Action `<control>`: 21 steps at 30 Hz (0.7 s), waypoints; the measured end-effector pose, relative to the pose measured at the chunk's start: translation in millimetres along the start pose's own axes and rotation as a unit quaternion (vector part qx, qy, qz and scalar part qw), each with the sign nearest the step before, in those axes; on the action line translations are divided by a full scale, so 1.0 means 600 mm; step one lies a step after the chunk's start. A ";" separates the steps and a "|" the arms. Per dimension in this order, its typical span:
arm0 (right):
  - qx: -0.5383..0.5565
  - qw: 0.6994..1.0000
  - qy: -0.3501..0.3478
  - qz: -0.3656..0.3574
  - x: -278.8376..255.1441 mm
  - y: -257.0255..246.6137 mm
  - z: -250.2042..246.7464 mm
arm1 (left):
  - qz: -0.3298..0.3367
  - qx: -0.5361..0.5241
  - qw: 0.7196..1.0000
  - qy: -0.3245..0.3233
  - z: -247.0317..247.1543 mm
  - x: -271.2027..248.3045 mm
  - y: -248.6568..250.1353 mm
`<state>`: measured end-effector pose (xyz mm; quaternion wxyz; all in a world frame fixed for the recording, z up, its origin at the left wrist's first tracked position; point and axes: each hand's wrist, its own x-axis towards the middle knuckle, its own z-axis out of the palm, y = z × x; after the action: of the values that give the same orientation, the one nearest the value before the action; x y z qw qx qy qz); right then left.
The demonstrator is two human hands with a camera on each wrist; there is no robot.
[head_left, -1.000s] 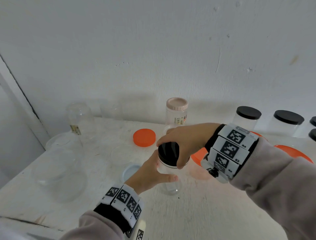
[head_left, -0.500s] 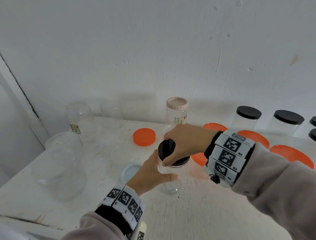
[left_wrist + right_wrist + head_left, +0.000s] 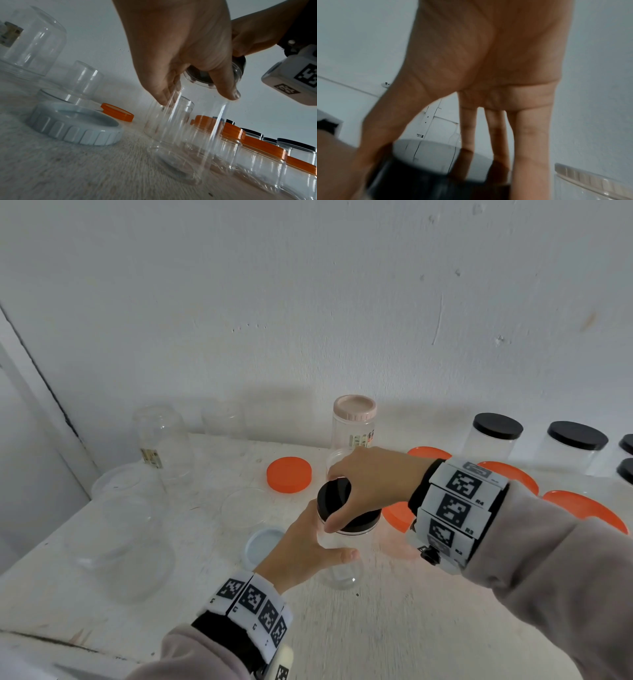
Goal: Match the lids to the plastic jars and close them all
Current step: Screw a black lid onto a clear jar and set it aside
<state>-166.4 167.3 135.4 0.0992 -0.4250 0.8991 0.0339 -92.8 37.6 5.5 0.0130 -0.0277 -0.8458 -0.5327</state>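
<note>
A clear plastic jar (image 3: 342, 570) (image 3: 193, 135) stands upright in the middle of the white table (image 3: 394, 628). My left hand (image 3: 308, 549) (image 3: 197, 94) grips its body from the left, thumb across the front. A black lid (image 3: 337, 498) (image 3: 423, 175) sits on the jar's mouth. My right hand (image 3: 356, 491) (image 3: 447, 155) comes from the right and holds the lid from above, fingers and thumb round its rim.
A loose orange lid (image 3: 289, 474), a pale blue lid (image 3: 262, 547) (image 3: 73, 124) and a clear lid (image 3: 245, 506) lie left of the jar. Open clear jars (image 3: 126, 546) crowd the left. A pink-lidded jar (image 3: 354, 421), orange-lidded jars (image 3: 582, 508) and black-lidded jars (image 3: 495, 436) line the back right.
My right hand has turned on the black lid, its wrist swinging back to the right. The left hand and the jar have stayed in place.
</note>
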 end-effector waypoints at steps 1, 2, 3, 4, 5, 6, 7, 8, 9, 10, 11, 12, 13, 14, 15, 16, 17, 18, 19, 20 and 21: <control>-0.003 1.000 0.012 0.008 0.001 -0.001 0.004 | 0.003 0.001 1.000 0.000 0.000 0.000 0.000; -0.005 1.000 0.019 0.015 0.003 -0.004 0.006 | 0.006 0.001 1.000 -0.003 0.000 0.000 0.000; -0.006 1.000 0.015 0.022 0.004 -0.005 0.005 | 0.008 -0.001 1.000 -0.007 0.000 0.000 0.001; -0.004 1.000 -0.002 0.026 0.005 -0.005 0.001 | 0.008 -0.004 1.000 -0.011 0.000 0.000 0.001; 0.000 0.999 -0.033 0.027 0.005 -0.004 -0.006 | 0.005 -0.007 1.000 -0.012 0.000 0.000 0.001; 0.005 0.997 -0.075 0.020 0.004 -0.002 -0.014 | 0.001 -0.011 1.000 -0.011 -0.001 0.000 0.001; 0.008 0.994 -0.113 0.008 0.002 -0.001 -0.022 | -0.004 -0.017 1.000 -0.009 -0.001 0.000 0.001; 0.007 0.991 -0.131 -0.007 0.000 0.000 -0.027 | -0.008 -0.021 1.000 -0.008 0.000 0.001 0.000; 0.004 0.991 -0.131 -0.020 -0.001 0.000 -0.029 | -0.010 -0.024 1.000 -0.008 0.000 0.001 0.000; 0.004 0.993 -0.116 -0.029 -0.001 -0.001 -0.028 | -0.010 -0.023 1.000 -0.007 0.000 0.001 -0.001; 0.003 0.995 -0.098 -0.031 0.000 0.000 -0.027 | -0.008 -0.020 1.000 -0.006 0.000 0.001 -0.001; -0.002 0.996 -0.081 -0.027 0.001 0.001 -0.024 | -0.006 -0.016 1.000 -0.005 0.001 0.001 0.000; -0.006 0.998 -0.066 -0.016 0.001 0.000 -0.020 | -0.005 -0.013 1.000 -0.004 0.001 0.001 0.000; -0.008 0.999 -0.050 -0.001 0.002 -0.001 -0.015 | -0.003 -0.010 1.000 -0.002 0.001 0.000 0.000; -0.006 0.999 -0.033 0.012 0.003 -0.002 -0.009 | -0.002 -0.007 1.000 -0.002 0.001 -0.001 0.000; -0.006 1.000 -0.016 0.024 0.003 -0.003 -0.004 | 0.001 -0.003 1.000 -0.004 0.002 -0.001 0.000; -0.007 0.999 -0.005 0.033 0.003 -0.005 -0.002 | 0.004 0.000 1.000 -0.006 0.002 -0.001 -0.001; -0.009 0.999 -0.007 0.040 0.003 -0.006 -0.002 | 0.006 0.001 1.000 -0.008 0.002 -0.001 -0.001; -0.008 0.999 -0.024 0.043 0.004 -0.005 -0.005 | 0.005 -0.001 1.000 -0.006 0.002 -0.001 -0.001; -0.006 0.998 -0.057 0.040 0.002 -0.004 -0.011 | 0.004 -0.006 1.000 -0.003 0.003 -0.002 -0.001; 0.001 0.995 -0.099 0.029 0.000 -0.003 -0.018 | 0.002 -0.012 1.000 -0.001 0.003 -0.003 0.000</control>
<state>-166.5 164.3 146.0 0.1869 -0.3928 0.8970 0.0778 -91.1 39.0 4.6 0.0129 -0.0299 -0.8390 -0.5431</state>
